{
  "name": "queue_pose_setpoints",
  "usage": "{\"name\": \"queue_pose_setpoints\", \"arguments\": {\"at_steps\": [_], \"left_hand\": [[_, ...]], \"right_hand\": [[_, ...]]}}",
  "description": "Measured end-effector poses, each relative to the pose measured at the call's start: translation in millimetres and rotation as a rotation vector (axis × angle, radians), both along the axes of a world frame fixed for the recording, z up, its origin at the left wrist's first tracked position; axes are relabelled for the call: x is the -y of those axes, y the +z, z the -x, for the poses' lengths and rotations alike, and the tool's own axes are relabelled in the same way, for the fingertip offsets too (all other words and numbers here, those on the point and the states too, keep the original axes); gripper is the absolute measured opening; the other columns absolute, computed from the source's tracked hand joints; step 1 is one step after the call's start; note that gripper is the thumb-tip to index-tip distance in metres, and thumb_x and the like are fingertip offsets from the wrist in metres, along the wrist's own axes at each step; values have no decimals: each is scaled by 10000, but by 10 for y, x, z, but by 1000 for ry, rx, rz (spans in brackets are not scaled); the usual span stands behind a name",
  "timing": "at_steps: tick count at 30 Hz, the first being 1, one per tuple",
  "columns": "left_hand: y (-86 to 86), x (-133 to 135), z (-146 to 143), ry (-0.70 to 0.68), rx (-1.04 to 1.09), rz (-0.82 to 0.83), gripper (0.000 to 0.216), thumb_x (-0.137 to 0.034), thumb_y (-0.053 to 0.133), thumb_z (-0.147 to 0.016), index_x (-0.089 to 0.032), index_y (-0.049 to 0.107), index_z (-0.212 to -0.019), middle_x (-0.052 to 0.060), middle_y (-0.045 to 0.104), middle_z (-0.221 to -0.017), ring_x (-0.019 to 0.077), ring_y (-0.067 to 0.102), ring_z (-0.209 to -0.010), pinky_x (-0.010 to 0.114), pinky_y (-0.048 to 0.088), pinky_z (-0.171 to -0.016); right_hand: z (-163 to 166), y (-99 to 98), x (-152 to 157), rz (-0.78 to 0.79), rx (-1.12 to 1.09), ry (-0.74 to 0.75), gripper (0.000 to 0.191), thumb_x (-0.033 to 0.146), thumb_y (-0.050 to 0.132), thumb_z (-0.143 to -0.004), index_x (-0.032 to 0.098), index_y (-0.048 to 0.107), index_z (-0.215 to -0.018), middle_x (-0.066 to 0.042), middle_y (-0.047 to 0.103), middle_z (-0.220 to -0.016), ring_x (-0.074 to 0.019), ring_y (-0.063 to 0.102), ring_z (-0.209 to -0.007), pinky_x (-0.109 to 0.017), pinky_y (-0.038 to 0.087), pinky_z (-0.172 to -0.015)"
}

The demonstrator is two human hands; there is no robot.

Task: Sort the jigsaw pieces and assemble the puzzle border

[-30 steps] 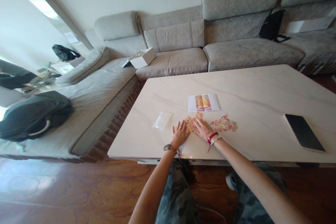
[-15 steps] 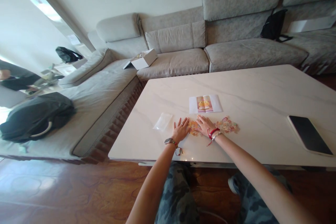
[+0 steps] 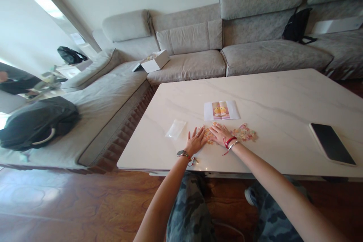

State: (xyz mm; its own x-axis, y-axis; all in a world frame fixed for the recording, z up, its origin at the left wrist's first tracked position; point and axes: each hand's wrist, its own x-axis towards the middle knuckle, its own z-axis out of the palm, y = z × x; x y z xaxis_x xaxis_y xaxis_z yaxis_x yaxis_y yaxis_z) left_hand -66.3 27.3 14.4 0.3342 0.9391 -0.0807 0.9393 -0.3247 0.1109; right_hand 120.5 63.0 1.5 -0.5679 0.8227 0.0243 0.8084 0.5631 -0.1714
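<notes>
Left hand (image 3: 195, 141): flat, palm down on worktop (image 3: 272, 94). Fingers (image 3: 199, 133) apart and stretched out, tips at the left edge of the pieces (image 3: 244, 133). Nothing gripped. Watch (image 3: 183, 154) on the wrist.

Right hand (image 3: 221, 134): also flat and palm down, fingers (image 3: 214, 128) spread and lying on top of the pieces. Nothing gripped. Red cord (image 3: 228, 142) and a bangle on the wrist. The two hands sit close together, with fingertips angled toward each other.

Surroundings, left to right:
- A person's dark sleeve (image 3: 15, 82) at the far left edge of the room.
- Black backpack (image 3: 36, 121) on the sofa (image 3: 187, 66).
- White box (image 3: 156, 61), open, further back on the sofa seat.
- Clear bag (image 3: 176, 128) flat on the worktop, just left of the left hand and apart from it.
- Sheet (image 3: 221, 110) with a yellow picture, just beyond the hands.
- Second black bag (image 3: 298, 26) against the sofa back.
- Tablet (image 3: 331, 143), dark screen up, well apart on the right.

Nothing stands between hands and pieces.

Pieces: small, pastel, loose, in a flat scatter near the worktop's front edge. One part lies between and under the fingers of both hands. The rest spreads right of the right hand, uncovered. Sheet lies just behind the scatter.
</notes>
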Motion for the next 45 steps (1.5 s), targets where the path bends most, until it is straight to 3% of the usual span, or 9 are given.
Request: {"name": "queue_pose_setpoints", "arguments": {"at_steps": [4,8,14,19,24,39,45], "left_hand": [[11,40,9,17,28,-46,572,-481,265,-872,-283,90,-1380,9,197,-1445,246,78,-1337,530,199,-1029],[-18,133,36,128,63,-122,608,-496,234,-872,-244,28,-1386,31,129,-1460,247,44,-1340,518,200,-1031],[-62,282,-9,156,42,-10,603,-498,259,-867,-248,80,-1385,35,176,-1449,265,92,-1333,539,218,-1014],[-7,269,27,205,60,-58,590,-486,243,-873,-246,79,-1387,37,164,-1452,254,85,-1335,531,193,-1028],[-34,319,39,222,49,-27,584,-445,290,-872,-240,106,-1387,47,173,-1450,271,98,-1332,543,194,-1024],[-73,214,78,228,105,31,527,-415,230,-891,-252,133,-1383,21,188,-1446,262,76,-1335,567,164,-1023],[-97,223,110,244,103,35,507,-419,210,-894,-271,164,-1376,9,188,-1446,266,66,-1336,565,154,-1028]], "right_hand": [[-52,-23,73,-20,-13,-36,525,426,376,-842,181,376,-1306,-120,309,-1393,-284,257,-1268,-476,235,-999],[-115,-82,224,-27,-26,-120,524,398,361,-849,158,360,-1315,-144,298,-1391,-285,273,-1256,-459,259,-987],[-62,-84,349,-28,-18,-87,535,396,416,-830,166,367,-1310,-152,310,-1380,-286,271,-1259,-459,248,-994],[-132,-34,364,-66,-5,-106,471,279,431,-829,175,395,-1286,-146,313,-1384,-281,266,-1266,-485,238,-996],[-199,-14,325,-21,21,-134,476,277,476,-813,174,407,-1272,-149,404,-1325,-271,317,-1236,-497,215,-1007],[-278,39,221,-43,33,-191,520,207,511,-781,178,372,-1282,-142,426,-1298,-263,328,-1223,-495,206,-1006],[-241,92,94,-17,23,-200,585,264,550,-759,191,349,-1304,-142,462,-1259,-273,340,-1208,-481,223,-991]]}}
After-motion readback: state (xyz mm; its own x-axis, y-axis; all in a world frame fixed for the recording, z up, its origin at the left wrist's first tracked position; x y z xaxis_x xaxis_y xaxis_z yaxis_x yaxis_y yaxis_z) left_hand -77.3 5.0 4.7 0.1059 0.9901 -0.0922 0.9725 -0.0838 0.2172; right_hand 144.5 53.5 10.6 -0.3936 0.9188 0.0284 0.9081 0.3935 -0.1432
